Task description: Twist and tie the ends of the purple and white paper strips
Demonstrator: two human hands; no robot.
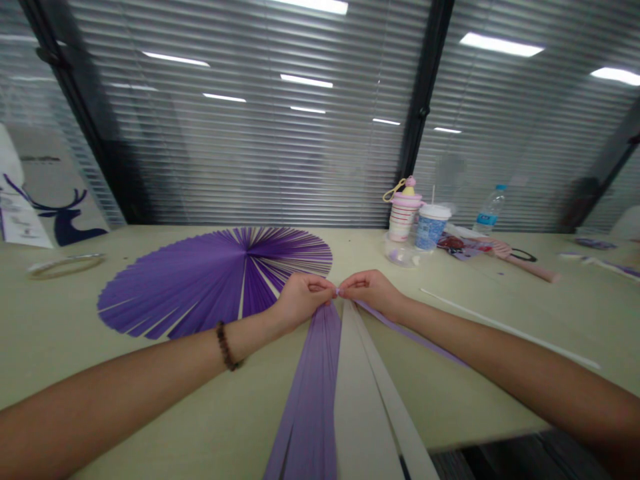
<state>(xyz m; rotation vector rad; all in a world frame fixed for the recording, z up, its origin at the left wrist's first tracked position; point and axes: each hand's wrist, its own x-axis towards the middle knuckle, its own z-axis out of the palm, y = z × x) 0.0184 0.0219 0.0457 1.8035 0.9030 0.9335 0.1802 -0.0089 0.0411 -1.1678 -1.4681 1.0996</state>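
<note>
My left hand (pixel 300 300), with a dark bead bracelet (pixel 228 347) on its wrist, pinches the gathered top of a bundle of long flat strips. Fingertip to fingertip with it, my right hand (pixel 375 293) pinches the same narrow end. Light purple strips (pixel 315 393) hang down on the left of the bundle and white strips (pixel 363 400) on the right, spreading toward me. One thin light purple strip (pixel 415 337) runs off under my right forearm. How the strips are joined between my fingertips is too small to tell.
A large purple pleated disc (pixel 185 283) lies behind my left hand. A thin white stick (pixel 510 327) lies at right. Farther back stand a pink-lidded cup (pixel 401 220), a blue cup (pixel 431 228) and a water bottle (pixel 493 210). A round bangle-like ring (pixel 65 265) lies far left.
</note>
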